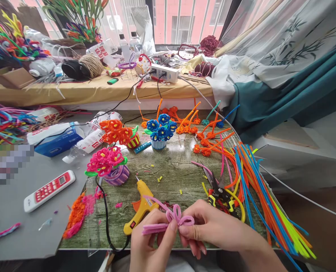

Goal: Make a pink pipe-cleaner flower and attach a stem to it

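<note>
A pink pipe-cleaner piece (175, 213) with several small loops is held between both hands over the table's front edge. My left hand (153, 241) pinches it near the middle, with straight pink ends sticking out to the left. The fingertips of my right hand (202, 226) close on the right-hand loop. Just behind my left hand lies a yellow glue gun (142, 206), its nozzle pointing away. Black-handled cutters (220, 194) rest beyond my right hand, beside orange, blue and yellow pipe cleaners (260, 192).
Small pots of pink (116, 175), orange (133, 140) and blue (158, 142) flowers stand toward the back. Orange flower pieces (206, 141) lie at back right. A white remote (49, 191) and blue box (56, 145) are left. A black cord (107, 223) runs beside the glue gun.
</note>
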### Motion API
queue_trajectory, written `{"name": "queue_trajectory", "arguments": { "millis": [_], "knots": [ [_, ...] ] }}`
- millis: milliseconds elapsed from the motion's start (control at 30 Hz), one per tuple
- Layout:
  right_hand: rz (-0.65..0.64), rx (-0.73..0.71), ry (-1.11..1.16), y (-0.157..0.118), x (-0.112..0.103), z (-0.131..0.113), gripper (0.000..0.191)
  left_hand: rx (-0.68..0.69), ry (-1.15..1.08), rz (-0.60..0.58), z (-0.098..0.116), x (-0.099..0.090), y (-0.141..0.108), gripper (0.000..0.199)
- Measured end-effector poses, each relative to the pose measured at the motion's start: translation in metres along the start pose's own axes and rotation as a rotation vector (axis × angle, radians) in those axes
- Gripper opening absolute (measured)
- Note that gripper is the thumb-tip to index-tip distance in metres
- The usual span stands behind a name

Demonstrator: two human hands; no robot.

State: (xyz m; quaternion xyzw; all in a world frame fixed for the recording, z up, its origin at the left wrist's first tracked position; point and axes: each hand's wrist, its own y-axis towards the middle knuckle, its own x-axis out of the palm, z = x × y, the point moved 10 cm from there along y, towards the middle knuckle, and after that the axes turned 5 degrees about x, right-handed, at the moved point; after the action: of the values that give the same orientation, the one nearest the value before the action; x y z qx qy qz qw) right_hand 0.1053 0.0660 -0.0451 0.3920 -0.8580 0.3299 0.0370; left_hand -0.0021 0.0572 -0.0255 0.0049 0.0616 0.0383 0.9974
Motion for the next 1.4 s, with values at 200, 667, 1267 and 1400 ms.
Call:
{"name": "queue_trajectory", "arguments": {
  "millis": [200, 667, 1267, 1400],
  "knots": [
    [-0.197, 0.066, -0.153, 0.002, -0.002, -0.006, 0.043, 0.017, -0.029, -0.055, 0.005, 0.009, -0.002, 0.027],
    [0.12, 0.018, -0.074, -0.003, -0.026, 0.001, 0.021, -0.135, -0.023, -0.03, 0.002, 0.008, 0.005, 0.03],
    [-0.086, 0.011, 0.349, 0.022, -0.007, 0.027, 0.056, -0.159, -0.077, -0.071, 0.005, 0.007, 0.008, 0.031],
    [-0.152, 0.032, 0.449, 0.026, 0.003, 0.038, 0.056, -0.163, -0.069, -0.092, 0.005, 0.006, 0.009, 0.03]
  ]
}}
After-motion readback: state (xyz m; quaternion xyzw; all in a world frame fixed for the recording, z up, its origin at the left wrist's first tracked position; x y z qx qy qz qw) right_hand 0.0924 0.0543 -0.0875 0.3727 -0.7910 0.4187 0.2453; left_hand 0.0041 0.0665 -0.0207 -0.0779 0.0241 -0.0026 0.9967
